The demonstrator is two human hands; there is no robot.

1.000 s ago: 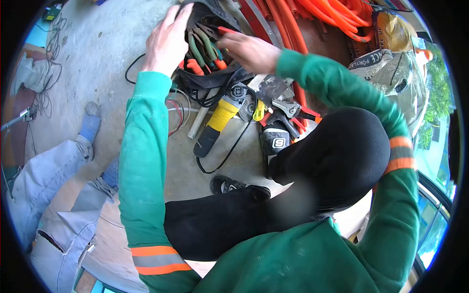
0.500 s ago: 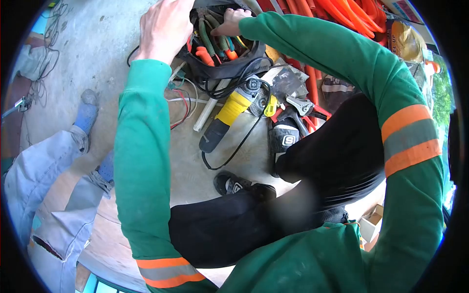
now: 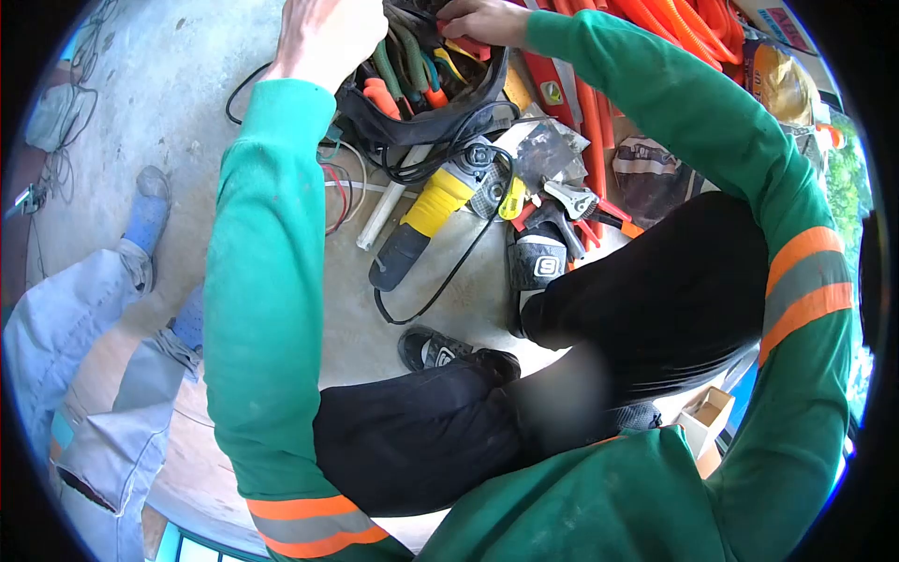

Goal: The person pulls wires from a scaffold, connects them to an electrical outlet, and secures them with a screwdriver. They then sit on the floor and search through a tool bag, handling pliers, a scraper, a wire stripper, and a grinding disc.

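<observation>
A black tool bag (image 3: pixel 426 126) stands at the top of the head view, holding several hand tools with green, orange and yellow handles (image 3: pixel 407 66). My left hand (image 3: pixel 330 37) is at the bag's left side. Its fingers are hidden behind the hand and the top edge of the view. Over the bag's right rim is my right hand (image 3: pixel 487 21), its fingers bent and closed near a red piece (image 3: pixel 471 47). Whatever those fingers hold is mostly covered. A yellow and black angle grinder (image 3: pixel 433 208) lies on the floor just below the bag, its cord curling around it.
Red-handled clamps (image 3: pixel 562 211) and a clear plastic bag (image 3: pixel 548 155) lie right of the grinder. Orange corrugated hose (image 3: pixel 679 28) and red pipes (image 3: pixel 592 131) are at upper right. Another person's legs in light jeans (image 3: pixel 75 290) are at left. My sandals (image 3: pixel 431 348) rest below.
My right hand has moved right and up, from among the tools to the bag's right rim. The left hand still sits at the left side. The whole view has shifted slightly.
</observation>
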